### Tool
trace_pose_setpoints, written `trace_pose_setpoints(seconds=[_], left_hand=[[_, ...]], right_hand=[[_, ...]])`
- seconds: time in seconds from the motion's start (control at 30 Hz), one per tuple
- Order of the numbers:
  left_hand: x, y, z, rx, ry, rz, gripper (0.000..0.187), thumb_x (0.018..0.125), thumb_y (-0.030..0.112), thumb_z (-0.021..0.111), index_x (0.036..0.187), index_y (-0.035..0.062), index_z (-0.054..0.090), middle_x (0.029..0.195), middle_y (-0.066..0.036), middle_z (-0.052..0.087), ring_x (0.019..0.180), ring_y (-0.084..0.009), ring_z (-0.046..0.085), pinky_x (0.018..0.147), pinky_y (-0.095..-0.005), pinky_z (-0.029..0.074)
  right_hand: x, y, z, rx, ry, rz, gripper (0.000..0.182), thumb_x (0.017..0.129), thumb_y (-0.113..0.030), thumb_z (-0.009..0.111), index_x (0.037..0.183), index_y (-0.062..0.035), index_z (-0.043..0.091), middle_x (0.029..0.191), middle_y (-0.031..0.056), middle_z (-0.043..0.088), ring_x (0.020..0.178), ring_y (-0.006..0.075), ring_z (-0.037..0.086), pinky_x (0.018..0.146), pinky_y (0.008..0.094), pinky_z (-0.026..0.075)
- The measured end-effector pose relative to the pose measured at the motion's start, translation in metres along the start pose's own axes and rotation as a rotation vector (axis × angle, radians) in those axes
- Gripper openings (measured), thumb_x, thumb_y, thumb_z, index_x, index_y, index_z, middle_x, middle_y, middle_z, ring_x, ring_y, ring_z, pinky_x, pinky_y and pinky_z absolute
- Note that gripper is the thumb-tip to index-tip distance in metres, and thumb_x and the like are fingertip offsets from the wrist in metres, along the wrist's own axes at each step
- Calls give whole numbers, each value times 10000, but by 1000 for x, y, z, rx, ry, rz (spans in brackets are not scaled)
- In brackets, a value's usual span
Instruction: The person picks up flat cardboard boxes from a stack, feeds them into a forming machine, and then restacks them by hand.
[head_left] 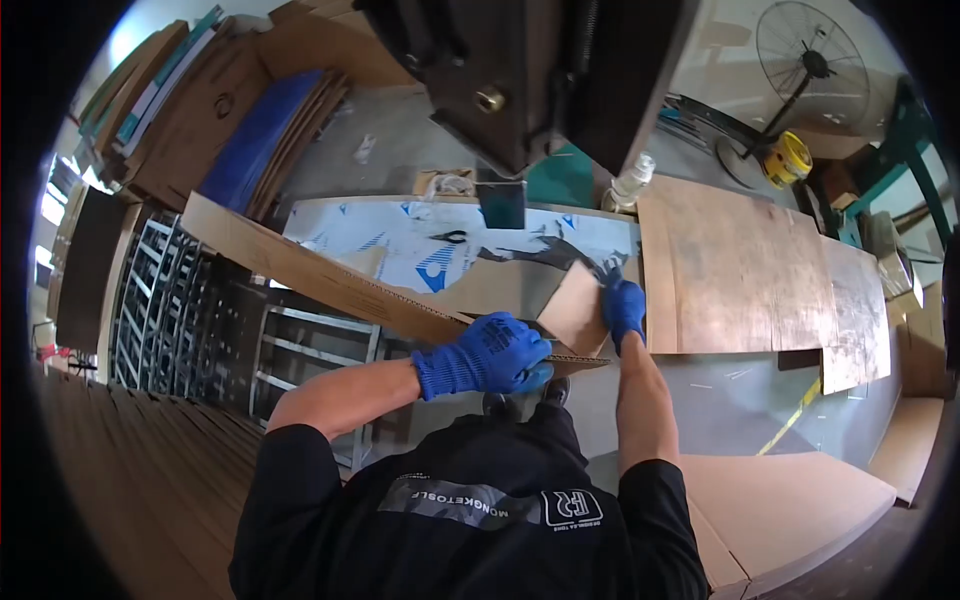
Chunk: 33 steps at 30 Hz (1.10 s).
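My left hand [490,355], in a blue knit glove, is closed around the near edge of a long folded cardboard sheet [330,283]. The sheet runs from the far left to just in front of my body, its corrugated edge showing. At its right end a cardboard flap [576,312] stands raised. My right hand [624,305], also gloved in blue, grips the right edge of this flap; its fingertips are partly hidden. Beneath is a worktable [345,230] covered with white-and-blue printed film. Above it hangs a dark machine head [505,100] with a block at its lower end.
A black-handled tool [452,237] lies on the film. Wooden boards [740,270] extend to the right, beside a clear bottle [632,183]. Metal racks [150,290] and stacked cardboard [215,130] stand left. A fan [812,65] and yellow bucket [788,158] are back right.
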<state>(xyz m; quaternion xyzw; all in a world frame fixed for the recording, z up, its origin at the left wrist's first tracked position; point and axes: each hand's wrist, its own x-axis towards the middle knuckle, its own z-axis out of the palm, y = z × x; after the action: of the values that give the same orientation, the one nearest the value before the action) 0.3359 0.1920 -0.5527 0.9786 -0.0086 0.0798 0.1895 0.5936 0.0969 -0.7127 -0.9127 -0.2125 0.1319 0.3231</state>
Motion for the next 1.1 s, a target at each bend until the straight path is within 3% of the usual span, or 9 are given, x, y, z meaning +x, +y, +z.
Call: trace_pose_setpoints(seconds=[0.07,0.2,0.3,0.43,0.57,0.7,0.87,0.93,1.1], left_hand=[[-6,-17,-5,18,129,-156,453,791,429,670,1010,32,669,817,-132,671,730,-340,652,650,-448,516],[-21,-67,-13,-92,388,-295,457,804,424,689,1102,81,640,909,-184,681,832,-365,663,705,-451,521],[-25,-72,-20,-109,-111,-355,374,800,399,705,1057,132,658,856,-178,675,801,-365,658,692,-443,512],[-32,-54,-107,-184,23,-313,205,824,315,708,825,112,681,742,-132,659,691,-337,646,629,-393,494],[-21,-43,-226,-116,338,-113,207,857,278,691,778,89,661,713,-141,630,631,-281,633,608,-363,477],[45,-128,-251,127,195,-262,168,894,264,654,862,106,702,864,-127,690,787,-158,666,672,-332,494],[28,-164,-253,197,657,-100,457,892,530,554,882,108,729,941,-120,700,865,-308,670,810,-379,519],[-20,-183,-270,59,368,-685,527,868,591,562,843,93,735,889,-112,708,822,-260,679,799,-351,518],[-9,-161,-300,133,322,-833,505,816,569,650,729,77,724,662,-126,640,609,-216,589,643,-357,476]], right_hand=[[7,-10,27,-99,3,-151,656,922,-560,449,848,48,685,736,234,667,676,398,646,652,469,498],[-79,-72,-39,822,-480,-80,445,977,-394,512,857,3,672,681,38,617,657,202,595,676,330,499],[-108,-125,-55,490,-572,-297,570,1019,-432,379,985,60,664,913,130,686,850,205,622,801,326,471],[-100,-177,-117,727,-794,-551,524,1051,-349,308,1031,27,672,1011,157,688,946,233,634,867,309,466],[-50,-123,-66,478,-177,-749,505,1013,-451,366,1129,-11,585,976,79,638,893,225,609,842,337,481],[33,-151,-50,513,-241,-617,441,1027,-338,369,1277,4,490,1125,118,592,996,234,566,890,355,447],[65,-177,-44,585,-269,-557,452,1026,-346,367,1296,2,470,1160,122,566,1030,237,545,912,360,432],[65,-177,-40,583,-270,-554,457,1026,-350,366,1303,1,462,1174,124,556,1043,239,536,921,362,425],[60,-172,-31,570,-288,-553,471,1026,-358,364,1322,-1,441,1208,128,529,1077,242,515,943,367,410]])
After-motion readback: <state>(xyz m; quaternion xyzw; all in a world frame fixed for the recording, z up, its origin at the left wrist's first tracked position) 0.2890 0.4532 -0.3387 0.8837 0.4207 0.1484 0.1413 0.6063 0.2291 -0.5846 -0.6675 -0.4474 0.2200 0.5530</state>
